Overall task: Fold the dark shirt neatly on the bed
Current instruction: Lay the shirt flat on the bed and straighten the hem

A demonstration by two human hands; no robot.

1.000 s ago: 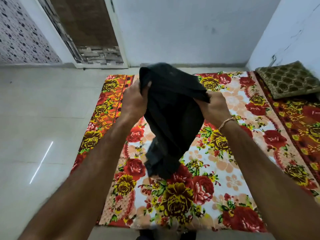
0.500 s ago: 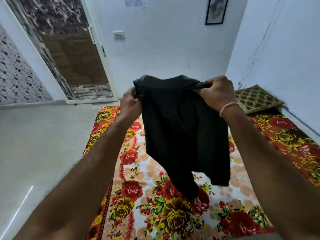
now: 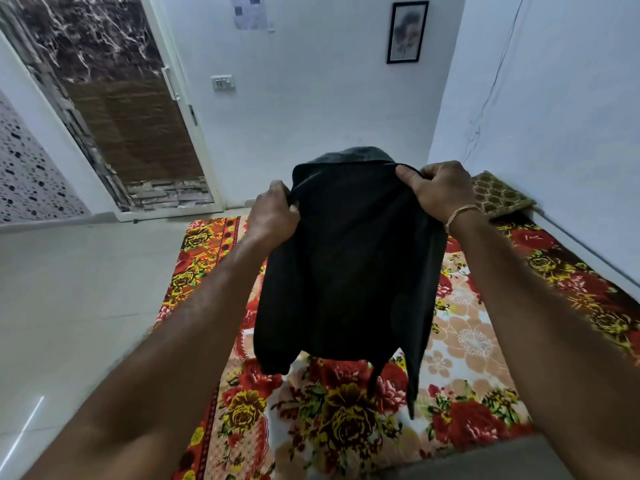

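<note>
The dark shirt (image 3: 346,271) hangs in the air above the bed (image 3: 467,341), which is covered by a red and yellow floral sheet. My left hand (image 3: 273,213) grips the shirt's upper left edge. My right hand (image 3: 438,188) grips its upper right corner, a thread band on that wrist. The cloth is spread between both hands and its lower edge dangles just above the sheet, with a narrow strip trailing lower on the right.
A brown patterned pillow (image 3: 498,194) lies at the bed's far right by the white wall. Pale tiled floor (image 3: 76,306) runs along the bed's left side. A glass door (image 3: 114,109) stands at the far left, a framed picture (image 3: 407,31) hangs on the back wall.
Both hands lifted the shirt from a bunched clump and pulled it wider apart, so it now hangs spread. The view tilted up, showing more of the wall.
</note>
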